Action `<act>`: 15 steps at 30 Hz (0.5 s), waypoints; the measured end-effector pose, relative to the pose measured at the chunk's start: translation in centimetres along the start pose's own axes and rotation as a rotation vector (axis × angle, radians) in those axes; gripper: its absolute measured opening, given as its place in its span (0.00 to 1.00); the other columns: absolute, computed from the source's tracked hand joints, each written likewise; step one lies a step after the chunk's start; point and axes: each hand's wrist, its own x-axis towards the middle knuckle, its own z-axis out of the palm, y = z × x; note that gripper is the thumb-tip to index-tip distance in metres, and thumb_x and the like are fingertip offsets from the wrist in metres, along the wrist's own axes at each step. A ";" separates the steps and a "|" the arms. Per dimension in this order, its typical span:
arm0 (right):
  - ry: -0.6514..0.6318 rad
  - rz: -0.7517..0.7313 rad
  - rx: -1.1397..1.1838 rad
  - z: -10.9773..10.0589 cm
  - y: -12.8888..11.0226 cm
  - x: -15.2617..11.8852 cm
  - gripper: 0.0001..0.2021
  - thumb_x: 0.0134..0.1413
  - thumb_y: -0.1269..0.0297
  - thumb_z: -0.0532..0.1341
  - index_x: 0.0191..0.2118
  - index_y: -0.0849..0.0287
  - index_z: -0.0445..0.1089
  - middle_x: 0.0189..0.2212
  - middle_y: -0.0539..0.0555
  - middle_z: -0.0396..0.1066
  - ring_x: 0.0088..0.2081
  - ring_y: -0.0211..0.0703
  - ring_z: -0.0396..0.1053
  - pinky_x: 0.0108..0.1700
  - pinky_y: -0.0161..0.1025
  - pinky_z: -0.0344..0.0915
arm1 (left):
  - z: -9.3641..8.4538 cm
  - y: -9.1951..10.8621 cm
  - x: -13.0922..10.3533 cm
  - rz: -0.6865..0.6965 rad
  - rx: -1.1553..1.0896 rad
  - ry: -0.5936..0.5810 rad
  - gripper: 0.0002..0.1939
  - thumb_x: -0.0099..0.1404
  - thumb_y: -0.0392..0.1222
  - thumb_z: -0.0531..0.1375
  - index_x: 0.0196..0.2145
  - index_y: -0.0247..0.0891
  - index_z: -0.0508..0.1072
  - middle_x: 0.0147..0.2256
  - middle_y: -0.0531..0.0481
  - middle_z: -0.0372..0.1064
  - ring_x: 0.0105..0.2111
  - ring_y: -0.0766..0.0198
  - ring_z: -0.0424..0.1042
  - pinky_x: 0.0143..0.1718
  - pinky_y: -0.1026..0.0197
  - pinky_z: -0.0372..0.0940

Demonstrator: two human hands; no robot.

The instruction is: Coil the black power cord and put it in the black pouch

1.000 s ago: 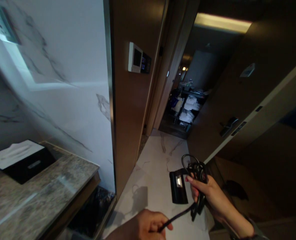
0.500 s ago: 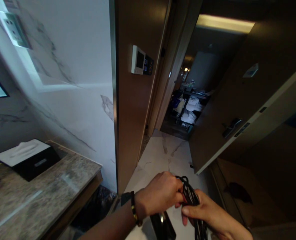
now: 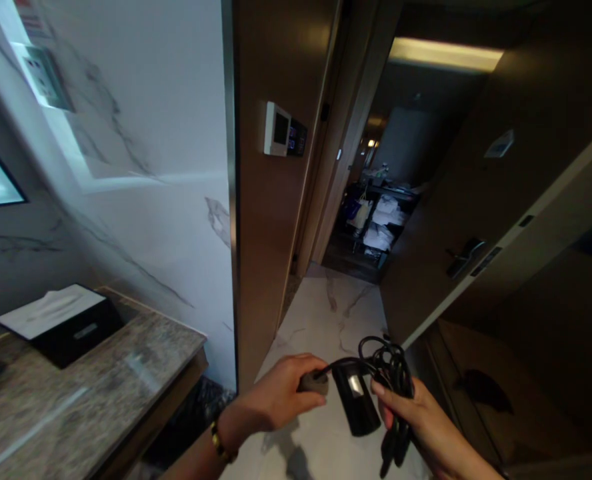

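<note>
Marble bathroom — white veined wall (image 3: 141, 200) on my left, one grey stone counter (image 3: 76, 393) below it with one black tissue box (image 3: 63, 320) on top. Pale marble floor (image 3: 321, 320) runs to an open doorway; one brown door (image 3: 476, 220) stands open on the right with one lever handle (image 3: 463, 255). One white wall panel (image 3: 277, 129) sits on the wooden jamb, a darker button panel right beside it. Beyond the doorway one dim cart (image 3: 376, 220) stacked with white linens.

My left hand (image 3: 283, 397) is closed around the plug end (image 3: 313, 381) of one black cable (image 3: 389, 367) — fingers curled tight on it. My right hand (image 3: 416, 417) grips the coiled bundle of that same cable, thumb pressed over the loops, and one black rectangular device (image 3: 359, 400) hangs just beside its fingers, low in front of me over the floor. One bracelet (image 3: 221, 443) on my left wrist
</note>
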 end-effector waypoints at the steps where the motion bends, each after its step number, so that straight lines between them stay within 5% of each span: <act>1: 0.000 -0.017 -0.013 0.0 0.0 0.2 0.30 0.48 0.38 0.62 0.15 0.61 0.64 0.18 0.53 0.63 0.25 0.37 0.60 0.30 0.36 0.55 | 0.7 -0.1 -0.2 -0.035 -0.084 0.031 0.15 0.58 0.39 0.60 0.44 0.37 0.74 0.32 0.52 0.70 0.31 0.67 0.67 0.32 0.65 0.58; 4: -0.054 -0.036 -0.021 0.6 0.0 0.5 0.28 0.49 0.38 0.62 0.19 0.62 0.67 0.20 0.56 0.68 0.25 0.39 0.64 0.31 0.37 0.58 | 2.2 0.3 0.0 -0.075 -0.313 0.075 0.12 0.65 0.42 0.53 0.41 0.34 0.72 0.19 0.58 0.62 0.19 0.71 0.59 0.24 0.66 0.53; 6: -0.079 -0.032 -0.003 1.3 0.3 0.5 0.28 0.48 0.38 0.63 0.20 0.63 0.68 0.18 0.56 0.68 0.23 0.39 0.64 0.29 0.36 0.58 | 3.0 1.1 0.5 -0.007 -0.423 0.084 0.13 0.66 0.45 0.52 0.39 0.33 0.71 0.20 0.56 0.64 0.20 0.71 0.62 0.26 0.66 0.56; 9: -0.066 -0.022 0.096 2.2 0.7 0.3 0.28 0.46 0.39 0.65 0.20 0.64 0.68 0.18 0.56 0.68 0.22 0.38 0.64 0.27 0.34 0.58 | 4.4 2.0 1.3 0.112 -0.455 0.172 0.13 0.66 0.44 0.54 0.38 0.33 0.73 0.35 0.46 0.71 0.37 0.63 0.72 0.42 0.62 0.64; 12: -0.059 -0.006 0.206 2.4 0.8 0.1 0.26 0.45 0.42 0.68 0.22 0.65 0.69 0.20 0.55 0.69 0.24 0.38 0.65 0.29 0.33 0.59 | 6.5 1.8 1.9 0.135 -0.344 0.315 0.15 0.67 0.43 0.53 0.47 0.37 0.73 0.56 0.43 0.62 0.56 0.59 0.62 0.60 0.59 0.55; 15: -0.134 -0.011 0.174 2.0 0.6 0.0 0.25 0.40 0.44 0.71 0.24 0.66 0.70 0.21 0.55 0.69 0.25 0.38 0.65 0.30 0.33 0.58 | 7.7 1.2 2.2 0.081 -0.287 0.323 0.19 0.70 0.45 0.49 0.53 0.39 0.70 0.64 0.43 0.50 0.62 0.59 0.54 0.65 0.57 0.48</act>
